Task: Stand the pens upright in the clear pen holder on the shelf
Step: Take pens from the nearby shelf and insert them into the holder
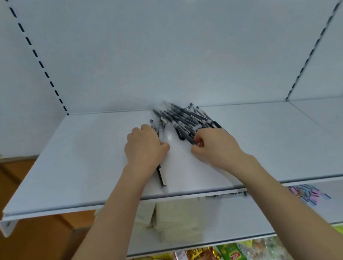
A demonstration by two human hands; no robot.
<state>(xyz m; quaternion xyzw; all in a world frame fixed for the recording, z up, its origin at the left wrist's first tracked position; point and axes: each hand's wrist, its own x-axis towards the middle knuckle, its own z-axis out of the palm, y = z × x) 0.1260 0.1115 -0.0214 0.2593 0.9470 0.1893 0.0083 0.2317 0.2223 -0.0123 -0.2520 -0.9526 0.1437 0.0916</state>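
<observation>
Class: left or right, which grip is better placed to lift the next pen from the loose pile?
Right. The right grip pinches at the pile; the left grip is full, holding a bundle of pens.

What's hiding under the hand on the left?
Some pens lying on the white shelf. The left hand grips them; one black end pokes out by the wrist. How many it covers can't be seen.

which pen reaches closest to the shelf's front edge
The dark pen held in the left hand, jutting out toward the wrist; all others lie farther back, in the pile of pens.
</observation>
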